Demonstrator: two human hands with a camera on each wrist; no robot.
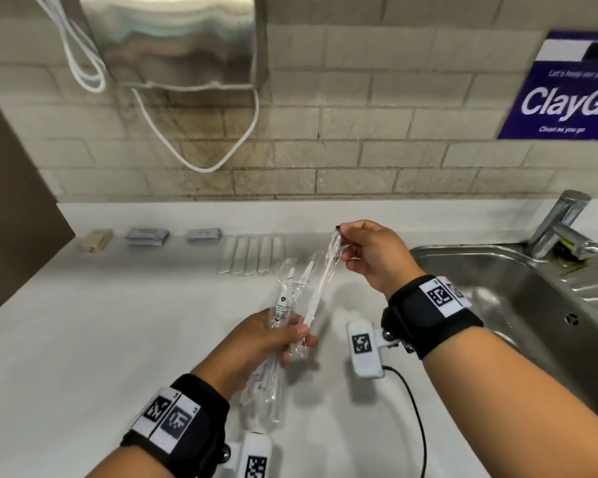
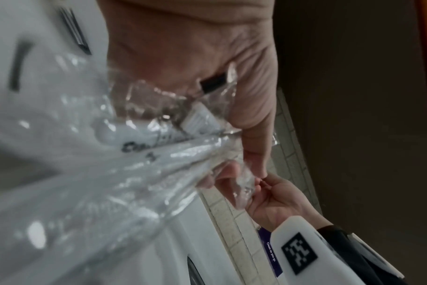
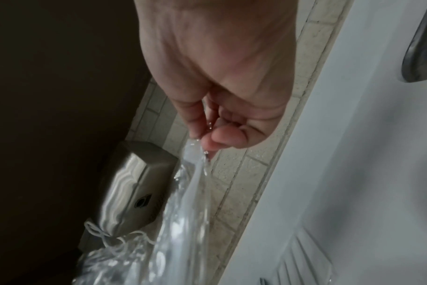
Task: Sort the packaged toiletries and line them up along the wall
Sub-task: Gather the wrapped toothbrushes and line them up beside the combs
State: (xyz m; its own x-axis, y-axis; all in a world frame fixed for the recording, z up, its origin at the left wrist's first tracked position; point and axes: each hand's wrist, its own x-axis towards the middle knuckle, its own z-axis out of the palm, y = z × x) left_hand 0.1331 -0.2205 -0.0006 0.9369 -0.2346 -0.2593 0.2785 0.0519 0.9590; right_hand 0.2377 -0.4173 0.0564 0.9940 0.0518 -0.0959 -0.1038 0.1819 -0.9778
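Above the white counter (image 1: 83,339), my left hand (image 1: 277,339) grips a bunch of clear-wrapped toothbrush packets (image 1: 283,312), seen close up as toothbrush packets (image 2: 144,138) in the left wrist view. My right hand (image 1: 356,243) pinches the top end of one wrapped toothbrush (image 1: 321,281) that rises out of the bunch; the right wrist view shows its clear wrapper (image 3: 195,183) hanging from the pinch. Along the wall lie a row of clear packets (image 1: 252,253), two grey sachet stacks (image 1: 146,235) (image 1: 203,234) and a beige soap bar (image 1: 96,239).
A steel sink (image 1: 518,305) with a tap (image 1: 560,225) lies at the right. A metal dryer (image 1: 173,39) with white cords (image 1: 201,146) hangs on the tiled wall. A purple sign (image 1: 567,94) is at upper right; a dark partition (image 1: 11,208) stands at left.
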